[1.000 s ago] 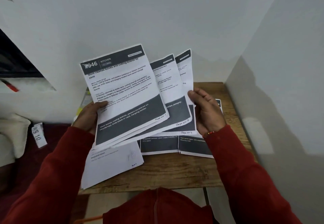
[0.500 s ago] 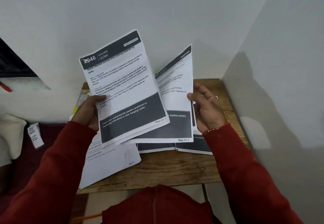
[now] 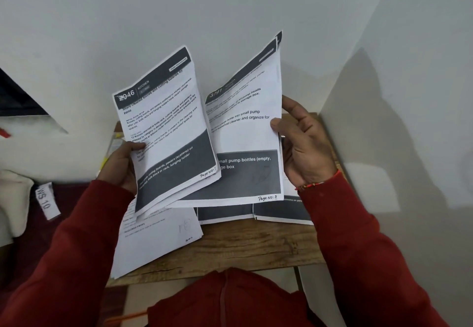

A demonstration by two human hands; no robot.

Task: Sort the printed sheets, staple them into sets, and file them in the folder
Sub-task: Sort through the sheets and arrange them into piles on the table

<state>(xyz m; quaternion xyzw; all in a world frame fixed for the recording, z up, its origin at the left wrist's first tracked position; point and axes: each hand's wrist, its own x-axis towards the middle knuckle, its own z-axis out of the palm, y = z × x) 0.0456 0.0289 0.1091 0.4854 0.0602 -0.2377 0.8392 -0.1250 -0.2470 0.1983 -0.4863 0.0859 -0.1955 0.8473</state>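
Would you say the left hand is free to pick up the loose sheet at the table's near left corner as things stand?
Probably not yet. The left hand grips the page 1 sheets, which hang right above the loose sheet. Nothing else blocks the way, so it would first have to pass them to the right hand or lay them down.

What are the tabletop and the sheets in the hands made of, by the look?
Tabletop: looks like wood or a wood-look laminate, matte, with brown grain and darker streaks; cannot tell which. Sheets: thin white office paper, matte, printed in black and grey; they bow and fan where the left hand and right hand hold them.
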